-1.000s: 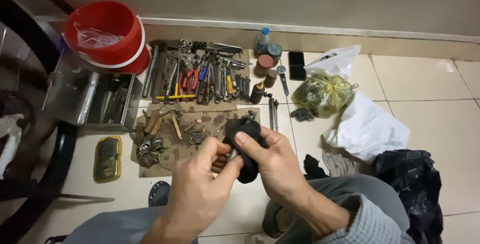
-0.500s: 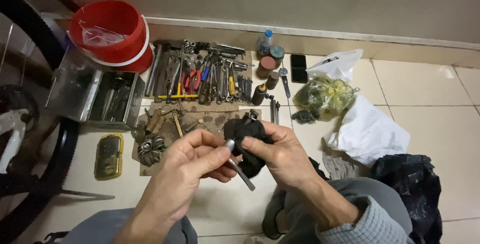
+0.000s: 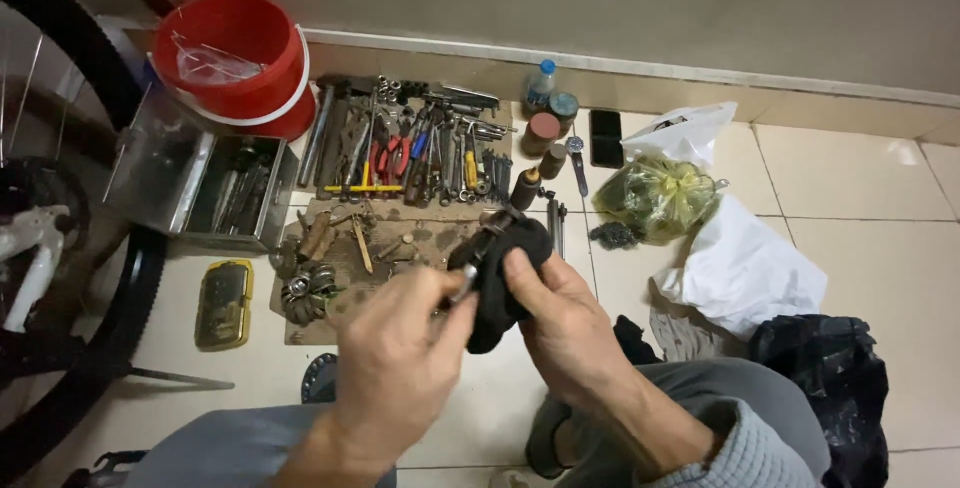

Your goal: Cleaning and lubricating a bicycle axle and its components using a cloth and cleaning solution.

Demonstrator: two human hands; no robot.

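The person sits on the tiled floor [image 3: 870, 188] with both hands raised in front of the knees. The right hand [image 3: 565, 323] is closed around a dark cloth-wrapped part [image 3: 500, 283], thumb pressed on its near face, holding it above the floor just in front of the cardboard sheet [image 3: 345, 283]. The left hand [image 3: 400, 363] pinches a thin metal rod [image 3: 464, 283] between thumb and forefinger; the rod's upper end touches the left side of the dark part. Whether the rod enters the part cannot be told. Beyond the hands, a row of hand tools [image 3: 420, 153] lies along the wall side, pliers with red and blue grips among them. Left of that row stands an open metal toolbox [image 3: 205, 183], with a red bucket [image 3: 235, 58] behind it. A yellow case [image 3: 224, 303] lies near the cardboard's left edge. To the right lie a greenish plastic bag [image 3: 655, 196], a white bag [image 3: 745, 268] and a black bag [image 3: 830, 378]. A bicycle wheel [image 3: 70, 298] occupies the far left.
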